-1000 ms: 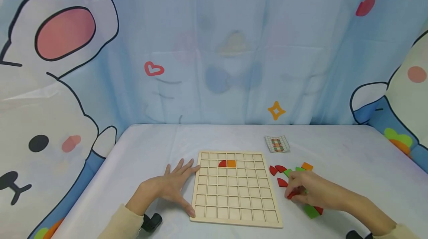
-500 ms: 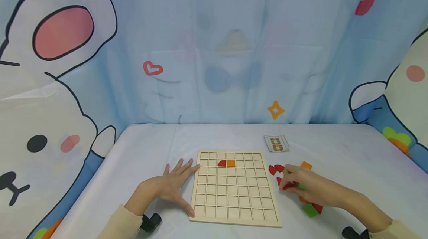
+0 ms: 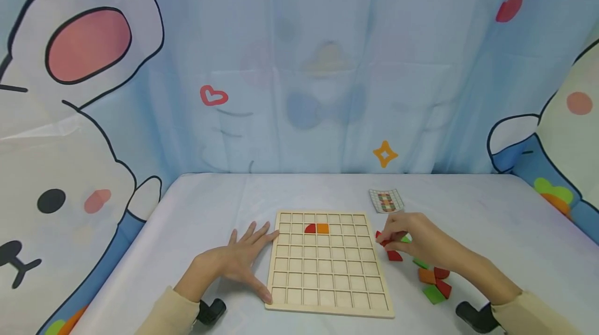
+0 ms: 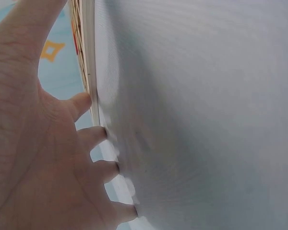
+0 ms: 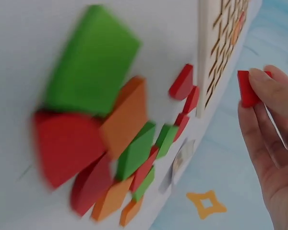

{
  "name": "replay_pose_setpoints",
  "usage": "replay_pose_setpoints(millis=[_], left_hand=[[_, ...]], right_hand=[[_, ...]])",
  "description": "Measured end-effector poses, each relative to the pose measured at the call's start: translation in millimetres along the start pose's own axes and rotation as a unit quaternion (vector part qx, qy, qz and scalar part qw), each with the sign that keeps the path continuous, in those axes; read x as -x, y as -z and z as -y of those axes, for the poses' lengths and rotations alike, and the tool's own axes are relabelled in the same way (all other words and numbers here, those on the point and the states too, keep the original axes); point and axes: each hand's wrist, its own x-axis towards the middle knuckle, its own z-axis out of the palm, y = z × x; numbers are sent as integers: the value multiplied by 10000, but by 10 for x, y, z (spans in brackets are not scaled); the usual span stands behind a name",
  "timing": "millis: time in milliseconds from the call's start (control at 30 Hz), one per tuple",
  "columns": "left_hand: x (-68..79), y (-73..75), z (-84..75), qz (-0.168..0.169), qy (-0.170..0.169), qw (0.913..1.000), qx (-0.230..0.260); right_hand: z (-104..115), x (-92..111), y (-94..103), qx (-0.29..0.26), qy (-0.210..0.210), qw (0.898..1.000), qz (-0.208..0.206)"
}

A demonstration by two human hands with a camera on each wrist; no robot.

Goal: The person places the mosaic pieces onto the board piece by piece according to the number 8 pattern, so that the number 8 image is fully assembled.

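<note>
A pale wooden grid board (image 3: 326,311) lies on the white table. One red quarter-circle tile (image 3: 311,229) and one orange square tile (image 3: 322,228) sit side by side in its second row. With fingers spread, my left hand (image 3: 234,262) touches the board's left edge, its thumb at the near corner. My right hand (image 3: 418,239) is raised just right of the board, over loose tiles. Its thumb and fingers pinch a red tile (image 5: 247,90), partly covered by the thumb.
Loose tiles lie right of the board, among them a green tile (image 5: 93,62), an orange tile (image 5: 127,117) and several red ones. A small pattern card (image 3: 386,201) lies beyond the board's far right corner. Behind the table hangs a printed blue curtain (image 3: 327,116).
My right hand has moved up and left from the loose tiles toward the board with the red tile, uncovering tiles nearer me. My left hand has stayed in place.
</note>
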Motion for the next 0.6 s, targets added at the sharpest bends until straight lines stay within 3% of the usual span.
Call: replay_pose_setpoints(millis=[200, 467, 600], left_hand=[[-5, -4, 10, 20, 40, 10000, 4], [-2, -1, -7, -26, 18, 10000, -57], [2, 4, -11, -32, 51, 10000, -66]], right_hand=[[3, -290, -69, -281, -51, 9989, -365], [-72, -598, -231, -911, -33, 9955, -275], [-96, -705, -314, -826, -144, 9962, -245]])
